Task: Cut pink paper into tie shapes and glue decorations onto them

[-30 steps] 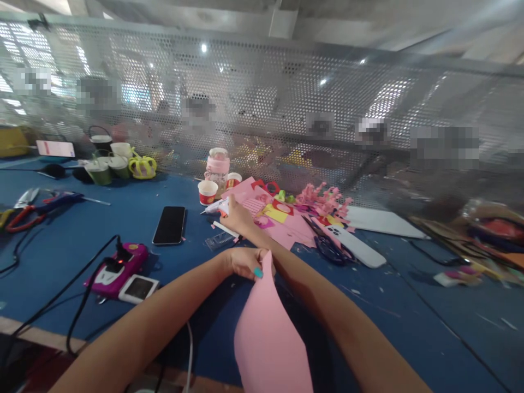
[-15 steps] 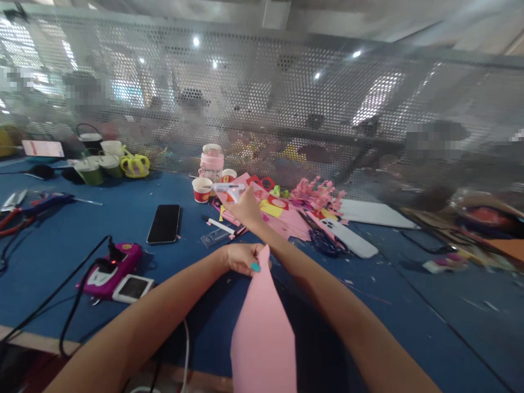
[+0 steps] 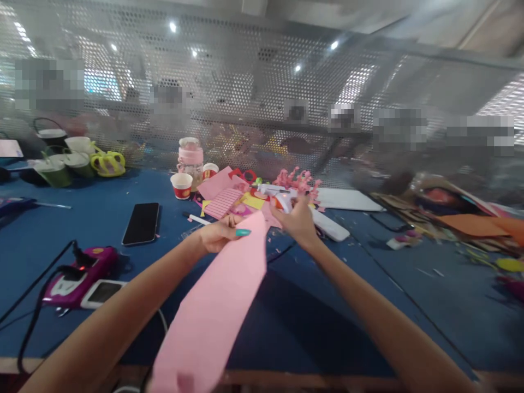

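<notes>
A long pink sheet (image 3: 221,289), tapered at its far end, is pinched between the thumb and fingers of my left hand (image 3: 223,233) near that tapered end. It slants down toward the table's front edge, with its lower end out of view. To the right, my right hand (image 3: 298,215) is wrapped round a white glue gun (image 3: 284,201) with a small orange light. The gun's nozzle points left, over a heap of pink and yellow paper pieces (image 3: 223,204). Pink curled flowers (image 3: 297,180) stand behind it. The gun and the sheet are apart.
A black phone (image 3: 141,224) and a purple power strip (image 3: 82,275) with cables lie on the left. Paper cups (image 3: 181,185) and a pink-lidded jar (image 3: 190,158) stand at the back. A white phone (image 3: 331,225) lies to the right. Behind is a perforated metal screen (image 3: 245,87).
My right hand has moved right and lower with the glue gun. The pink sheet has swung so its near end lies further left and its face shows more. The view has turned right.
</notes>
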Tool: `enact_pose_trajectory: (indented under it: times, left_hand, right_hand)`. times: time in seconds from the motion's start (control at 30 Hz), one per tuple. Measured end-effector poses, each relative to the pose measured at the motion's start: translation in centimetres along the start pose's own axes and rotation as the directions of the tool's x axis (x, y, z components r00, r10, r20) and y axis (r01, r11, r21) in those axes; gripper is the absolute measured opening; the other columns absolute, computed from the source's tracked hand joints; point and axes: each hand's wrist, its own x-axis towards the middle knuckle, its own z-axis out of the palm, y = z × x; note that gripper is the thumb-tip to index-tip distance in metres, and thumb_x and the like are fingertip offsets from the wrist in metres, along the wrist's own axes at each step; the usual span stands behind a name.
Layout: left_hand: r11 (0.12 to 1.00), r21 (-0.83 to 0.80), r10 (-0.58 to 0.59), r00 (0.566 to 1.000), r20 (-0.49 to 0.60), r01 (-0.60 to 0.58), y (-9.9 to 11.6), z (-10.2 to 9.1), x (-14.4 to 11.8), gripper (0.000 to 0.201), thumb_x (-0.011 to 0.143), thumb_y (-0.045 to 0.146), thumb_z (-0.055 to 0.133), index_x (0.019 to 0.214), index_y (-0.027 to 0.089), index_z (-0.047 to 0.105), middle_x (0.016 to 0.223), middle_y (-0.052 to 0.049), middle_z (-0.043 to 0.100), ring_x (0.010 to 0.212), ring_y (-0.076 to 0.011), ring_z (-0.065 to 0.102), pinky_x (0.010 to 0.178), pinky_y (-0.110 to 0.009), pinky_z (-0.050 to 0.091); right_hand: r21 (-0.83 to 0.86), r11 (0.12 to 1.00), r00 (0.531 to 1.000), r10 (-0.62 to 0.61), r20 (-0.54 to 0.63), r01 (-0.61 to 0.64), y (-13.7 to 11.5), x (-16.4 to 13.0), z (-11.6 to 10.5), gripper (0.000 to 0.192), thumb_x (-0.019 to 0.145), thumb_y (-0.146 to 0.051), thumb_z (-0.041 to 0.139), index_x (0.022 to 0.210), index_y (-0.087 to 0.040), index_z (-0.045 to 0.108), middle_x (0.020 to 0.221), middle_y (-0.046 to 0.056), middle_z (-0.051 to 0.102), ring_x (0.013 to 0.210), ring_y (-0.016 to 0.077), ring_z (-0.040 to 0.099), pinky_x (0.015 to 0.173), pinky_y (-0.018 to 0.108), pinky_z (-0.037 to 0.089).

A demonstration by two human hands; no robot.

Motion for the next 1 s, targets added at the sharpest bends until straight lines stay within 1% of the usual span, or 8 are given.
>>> enact_pose_trajectory:
  times: [0.07,0.17,0.27,0.33,0.47,0.57,0.77,1.0]
  left_hand:
    - [0.994,0.101,-0.042,0.998,-0.042,0.046,0.4,0.5,-0.2,0.036,0.039,0.022,0.082,0.068,0.009,0.064,0.06,-0.003,0.065,0.052,-0.0112,0.058,0.052,-0.021,0.046]
    - [0.943,0.314,-0.03,0.971,-0.237,0.106,-0.1,0.4,0.1,0.033,0.048,0.031,0.078,0.07,0.011,0.064,0.062,-0.001,0.064,0.053,-0.0098,0.056,0.052,-0.021,0.044]
    - [0.769,0.61,0.097,0.907,-0.41,0.193,-0.9,-0.1,0.5,0.032,0.055,0.041,0.072,0.059,0.013,0.058,0.05,0.003,0.053,0.045,-0.0079,0.047,0.044,-0.02,0.035]
    - [0.662,0.708,0.178,0.867,-0.466,0.244,-1.2,-0.2,0.7,0.035,0.056,0.046,0.069,0.058,0.015,0.055,0.046,0.005,0.047,0.043,-0.0083,0.043,0.043,-0.021,0.031]
    - [0.565,0.762,0.213,0.836,-0.506,0.317,-1.2,0.4,0.6,0.037,0.053,0.05,0.068,0.059,0.017,0.053,0.044,0.006,0.043,0.043,-0.01,0.042,0.042,-0.022,0.029]
    - [0.541,0.768,0.236,0.814,-0.53,0.342,-1.1,0.8,0.6,0.038,0.051,0.051,0.068,0.063,0.016,0.057,0.049,0.003,0.05,0.049,-0.0131,0.049,0.044,-0.023,0.032]
    - [0.465,0.815,0.325,0.789,-0.521,0.347,-1.5,1.4,0.6,0.04,0.052,0.051,0.067,0.072,0.016,0.063,0.068,-0.003,0.062,0.066,-0.0189,0.057,0.054,-0.025,0.04]
    - [0.364,0.895,0.518,0.744,-0.423,0.256,-2.4,1.7,0.7,0.041,0.059,0.044,0.067,0.089,0.018,0.057,0.096,-0.004,0.063,0.088,-0.0201,0.058,0.076,-0.028,0.043]
  right_hand:
    - [-0.092,0.996,0.999,-0.005,-0.05,0.0,1.2,0.2,-1.7,0.052,0.058,-0.052,0.057,0.091,-0.016,0.041,0.08,0.011,0.06,0.077,0.0278,0.058,0.065,0.037,0.044]
    - [-0.218,0.976,0.993,-0.037,-0.109,0.012,2.8,-0.2,-3.4,0.052,0.06,-0.05,0.055,0.095,-0.016,0.038,0.08,0.01,0.06,0.073,0.0281,0.059,0.06,0.036,0.043]
    - [-0.302,0.952,0.984,-0.103,-0.148,0.054,4.2,-1.1,-3.9,0.049,0.063,-0.048,0.053,0.097,-0.016,0.036,0.079,0.01,0.06,0.068,0.0272,0.059,0.057,0.035,0.043]
    - [-0.313,0.946,0.976,-0.14,-0.166,0.083,4.9,-1.6,-3.8,0.049,0.065,-0.046,0.052,0.099,-0.015,0.034,0.079,0.01,0.06,0.067,0.0268,0.06,0.056,0.035,0.043]
    - [-0.182,0.973,0.977,-0.169,-0.133,0.144,5.6,-2.4,-3.9,0.049,0.067,-0.044,0.051,0.101,-0.015,0.031,0.079,0.01,0.06,0.056,0.0215,0.06,0.054,0.033,0.045]
    - [-0.108,0.981,0.975,-0.177,-0.132,0.164,5.5,-2.6,-4.1,0.047,0.069,-0.042,0.051,0.101,-0.016,0.029,0.076,0.007,0.062,0.052,0.019,0.06,0.054,0.032,0.045]
    - [-0.18,0.973,0.97,-0.177,-0.169,0.146,5.6,-2.6,-4.1,0.05,0.068,-0.043,0.052,0.104,-0.015,0.029,0.08,0.011,0.064,0.071,0.0265,0.064,0.056,0.034,0.046]
    - [-0.116,0.985,0.981,-0.141,-0.131,0.126,5.9,-2.3,-3.9,0.049,0.07,-0.041,0.051,0.104,-0.016,0.027,0.081,0.01,0.065,0.069,0.0245,0.064,0.06,0.035,0.047]
